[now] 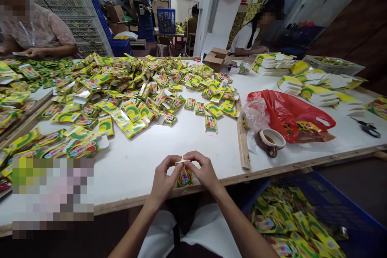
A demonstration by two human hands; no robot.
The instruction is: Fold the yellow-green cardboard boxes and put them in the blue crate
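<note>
L hand (165, 179) & R hand (205, 173) tog. at table's (136, 173) near edge, thumbs + fingertips of both pinched on white top flap of one small yellow-green carton (184, 178); printed front faces wearer. Can't tell if its base touches tabletop.

Big heap of same cartons (133, 109) spreads btwn hands & far edge, thickest twd far L. Single carton w/ open white end (211, 124) lies nr wooden strip (244, 149), which runs in from near edge, R of hands. Past strip: brown mug (270, 142) nr near edge, red plastic bag (302, 109) just behind, black scissors (370, 129) twd R edge. Open cardboard box (215, 59) at far edge. Blue crate (359, 209) of cartons below near edge, R side. Co-worker (39, 28) sits at far L corner.
</note>
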